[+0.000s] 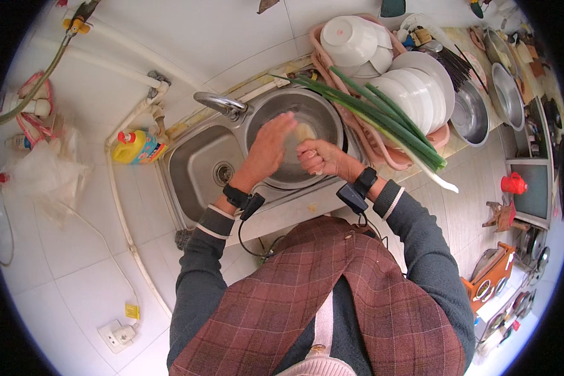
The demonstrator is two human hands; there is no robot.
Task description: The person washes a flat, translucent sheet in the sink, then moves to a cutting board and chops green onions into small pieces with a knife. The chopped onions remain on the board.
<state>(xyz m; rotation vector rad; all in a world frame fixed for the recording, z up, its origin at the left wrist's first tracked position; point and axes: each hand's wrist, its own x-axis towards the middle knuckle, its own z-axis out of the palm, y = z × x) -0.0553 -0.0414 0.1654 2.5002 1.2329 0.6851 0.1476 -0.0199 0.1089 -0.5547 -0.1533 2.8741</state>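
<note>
Over a round steel basin [289,175] are both of my hands. My right hand [323,157] is curled into a fist around a small pale object [304,132]; part of it shows blurred above the knuckles, and its kind is unclear. Beside it, my left hand [269,148] is blurred, its fingers stretched out and holding nothing that I can see. The basin sits in the right bowl of a double steel sink [195,162]. A curved chrome faucet [221,102] stands behind the sink, its spout turned to the left.
Long scallions [380,113] lie across a pink dish rack [373,145] holding white bowls [350,40] and plates [411,98]. Steel bowls [470,113] stand further right. A yellow detergent bottle [138,148] is left of the sink, near white pipes [120,197].
</note>
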